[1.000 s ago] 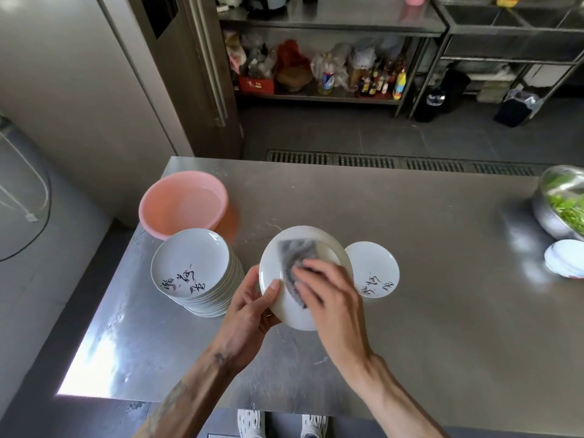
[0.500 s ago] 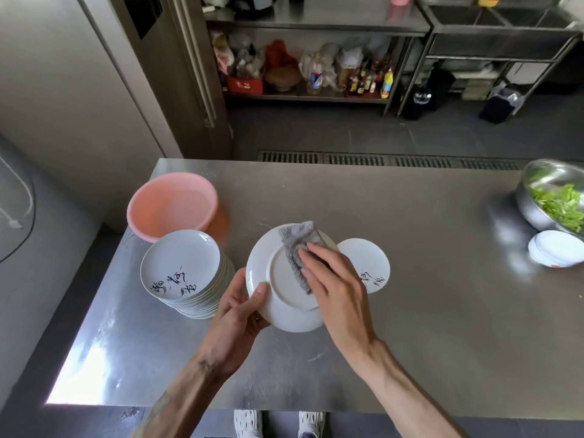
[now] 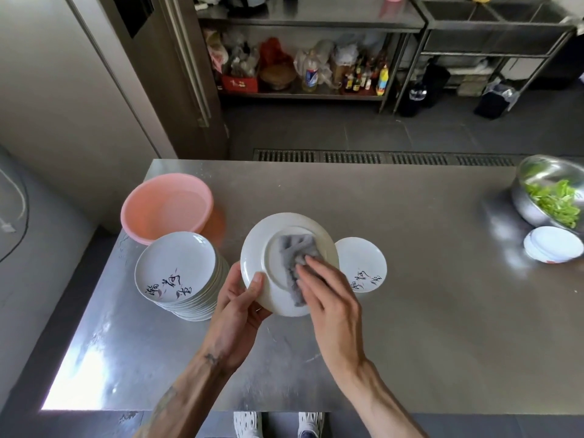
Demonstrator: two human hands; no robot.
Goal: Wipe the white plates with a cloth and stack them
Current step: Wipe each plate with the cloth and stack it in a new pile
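My left hand (image 3: pixel 238 306) grips a white plate (image 3: pixel 262 248) by its lower left rim, thumb on top, with the plate's underside facing me above the steel table. My right hand (image 3: pixel 328 290) presses a grey cloth (image 3: pixel 294 254) flat against that underside with straight fingers. A tall stack of white plates with black writing (image 3: pixel 177 270) stands to the left. A single white plate with writing (image 3: pixel 363 263) lies on the table just right of the held one, partly hidden behind it.
A pink basin (image 3: pixel 167 210) sits behind the stack at the table's left corner. A steel bowl of green leaves (image 3: pixel 550 194) and a small white lid or dish (image 3: pixel 553 245) are at the far right. The steel table (image 3: pixel 426 311) has bare surface between.
The cloth has slid from the plate's upper edge down onto its middle under my right hand. My left hand keeps the same grip on the rim.
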